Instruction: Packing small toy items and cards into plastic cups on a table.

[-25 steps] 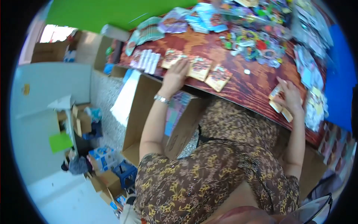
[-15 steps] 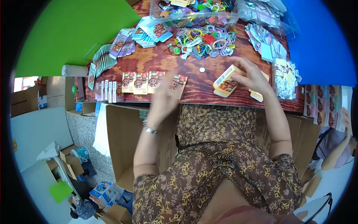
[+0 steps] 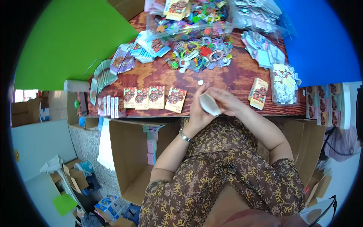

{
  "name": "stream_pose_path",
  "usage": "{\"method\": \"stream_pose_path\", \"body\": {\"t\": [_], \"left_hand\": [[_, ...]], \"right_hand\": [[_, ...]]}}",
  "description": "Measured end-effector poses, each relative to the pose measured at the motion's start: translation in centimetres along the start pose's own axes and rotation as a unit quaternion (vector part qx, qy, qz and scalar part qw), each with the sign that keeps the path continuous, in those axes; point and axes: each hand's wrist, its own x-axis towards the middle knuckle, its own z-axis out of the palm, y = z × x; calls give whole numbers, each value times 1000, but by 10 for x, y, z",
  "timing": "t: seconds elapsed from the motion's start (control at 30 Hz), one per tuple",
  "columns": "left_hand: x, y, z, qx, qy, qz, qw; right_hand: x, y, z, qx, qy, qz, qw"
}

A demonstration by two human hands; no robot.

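Note:
My left hand and my right hand meet at the table's front edge around a small carton. Its pale, whitish end faces up toward me, and the fingers cover most of its sides. The left fingers wrap its left side; the right fingers press on its right. Just beyond the hands lies a small round white object. To the left, several yellow cartons with cartoon figures lie in a row. More yellow cartons rest right of my right hand.
Colourful hair ties and trinkets are heaped beyond my hands, before a clear bin. Fanned card packs lie at the far left, silvery packets at the far right. A bag of small pieces sits at the right edge.
My left hand has come from above the row of cartons to join the right. My right hand has moved left and nearer with a carton, now turned pale end up.

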Motion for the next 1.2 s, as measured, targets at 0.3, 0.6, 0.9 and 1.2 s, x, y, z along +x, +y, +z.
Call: {"method": "stream_pose_path", "body": {"t": [0.3, 0.6, 0.9, 1.2], "left_hand": [[5, -5, -7, 248, 17, 7, 969], [11, -15, 4, 279, 43, -1, 959], [13, -20, 6, 342, 65, -13, 938], [-4, -11, 1, 338, 43, -2, 940]], "right_hand": [[-34, -164, -81, -891, 357, -123, 250], [-52, -151, -83, -926, 282, -126, 216], [-57, -102, 46, -611, 200, -303, 704], [-38, -70, 44, -719, 117, -414, 547]]}}
